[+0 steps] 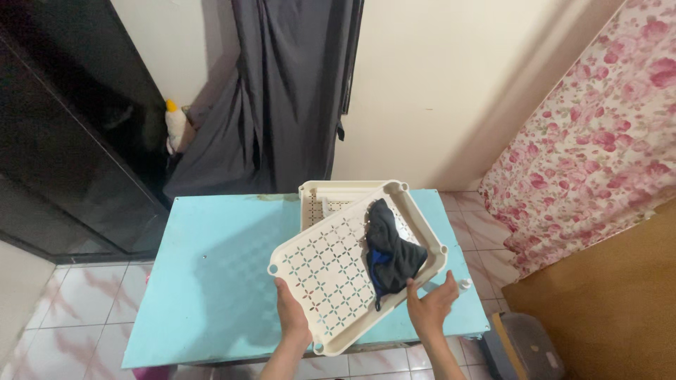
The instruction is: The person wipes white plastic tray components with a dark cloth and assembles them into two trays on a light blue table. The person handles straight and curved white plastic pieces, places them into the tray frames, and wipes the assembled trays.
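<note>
Item, as I view it: left hand (291,309) fingers grasping the near edge of a cream perforated tray (331,271); right hand (431,306) gripping its lower right rim. Tray tilted above a light-blue table (211,281), carrying a dark cloth (389,252). Second cream tray (325,199) behind on the table.

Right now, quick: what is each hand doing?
Left hand: closed on the near edge of the cream perforated tray.
Right hand: fingers gripping the tray's right edge, beside the dark cloth lying on it.
</note>
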